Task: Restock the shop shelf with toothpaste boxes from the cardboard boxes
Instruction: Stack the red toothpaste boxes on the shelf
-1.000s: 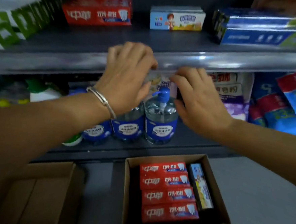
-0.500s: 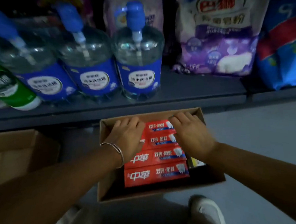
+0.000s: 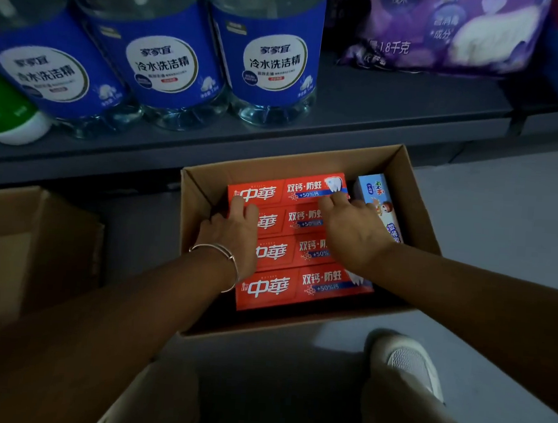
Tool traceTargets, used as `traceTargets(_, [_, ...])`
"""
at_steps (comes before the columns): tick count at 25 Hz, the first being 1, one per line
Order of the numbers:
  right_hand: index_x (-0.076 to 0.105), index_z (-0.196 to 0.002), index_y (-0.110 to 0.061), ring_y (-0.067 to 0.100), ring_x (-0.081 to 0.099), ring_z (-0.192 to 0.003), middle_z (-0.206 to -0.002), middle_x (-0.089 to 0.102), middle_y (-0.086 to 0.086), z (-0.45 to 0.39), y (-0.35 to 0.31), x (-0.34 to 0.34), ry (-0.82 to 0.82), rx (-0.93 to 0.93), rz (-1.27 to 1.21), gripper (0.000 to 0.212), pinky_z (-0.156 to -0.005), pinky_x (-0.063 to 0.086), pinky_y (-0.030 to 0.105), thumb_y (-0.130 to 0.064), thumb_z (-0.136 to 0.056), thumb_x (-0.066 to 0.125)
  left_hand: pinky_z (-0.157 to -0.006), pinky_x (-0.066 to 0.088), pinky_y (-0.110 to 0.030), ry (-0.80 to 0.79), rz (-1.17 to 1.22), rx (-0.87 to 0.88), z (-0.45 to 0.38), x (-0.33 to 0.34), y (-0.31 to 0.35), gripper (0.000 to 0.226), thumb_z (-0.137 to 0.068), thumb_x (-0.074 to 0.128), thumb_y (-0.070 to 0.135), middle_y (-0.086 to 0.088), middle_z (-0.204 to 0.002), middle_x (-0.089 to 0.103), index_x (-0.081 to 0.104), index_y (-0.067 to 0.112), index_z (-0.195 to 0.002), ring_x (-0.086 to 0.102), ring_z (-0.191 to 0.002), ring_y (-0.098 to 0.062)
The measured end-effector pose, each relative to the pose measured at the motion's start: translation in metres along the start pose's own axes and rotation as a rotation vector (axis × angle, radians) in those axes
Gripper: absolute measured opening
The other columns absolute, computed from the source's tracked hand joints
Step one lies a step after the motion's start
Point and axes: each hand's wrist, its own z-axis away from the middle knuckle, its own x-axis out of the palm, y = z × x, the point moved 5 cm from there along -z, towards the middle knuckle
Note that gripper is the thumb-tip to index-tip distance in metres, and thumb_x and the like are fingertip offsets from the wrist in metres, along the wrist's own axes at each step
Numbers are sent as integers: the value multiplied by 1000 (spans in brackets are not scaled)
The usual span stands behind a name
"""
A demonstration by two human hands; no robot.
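- Clearly a pick-up step: four red toothpaste boxes (image 3: 305,243) lie side by side in the open cardboard box (image 3: 413,201) on the floor, a pale-blue toothpaste box (image 3: 376,198) beside them.
- Left hand (image 3: 233,238) rests on the red boxes' left ends, fingers spread and fairly straight.
- Right hand (image 3: 352,229) lies on their right ends, fingers reaching forward.
- Next, likely squeeze the ends together, then lift toward the shelf (image 3: 376,119) behind, past the detergent bottles (image 3: 169,65).

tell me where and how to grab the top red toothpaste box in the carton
Grip the farthest red toothpaste box by its two short ends, from above. It lies flat, label up, packed against the next red box, so its long sides are blocked. The left hand and right hand are already at those ends; the carton is open on top.
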Motion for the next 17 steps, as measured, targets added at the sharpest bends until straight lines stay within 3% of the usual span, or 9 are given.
traceTargets(8, [34,-134,-8,29,52,-118,-136,43,13,0,-8,-6,-16,-112,-53,45,-100,41,39,-12,-93,51,-103,41,-43,170,-304,131,-8,7,-3,45,-94,50,28,-13,-137,35,32,11,-131,47,-118,-34])
traceTargets(11, [35,-135,-8,27,52,-119,-138,42,12,3,-3,-7,-37,-129,-67,44,-100,43,38,-12,-94,50,-92,50,-37,107,-189,170,-17,2,-7,47,-93,53,23,-13,-135,35,30,11,-132,53,-111,-26])
traceTargets(15, [33,-139,-10,25,44,-128,-142,41,10,13,1,-21,9,-182,34,46,-107,36,36,-24,-98,46,-98,47,-39,-4,-258,199,-21,-10,-16,74,-82,70,21,-16,-135,39,24,10,-140,44,-122,-28])
traceTargets(17, [34,-142,-10,26,44,-130,-143,42,11,25,0,-30,48,-274,67,47,-109,35,37,-28,-99,44,-97,46,-38,-19,-286,214,-20,-26,-19,63,-82,69,20,-15,-131,42,34,8,-133,45,-119,-29])
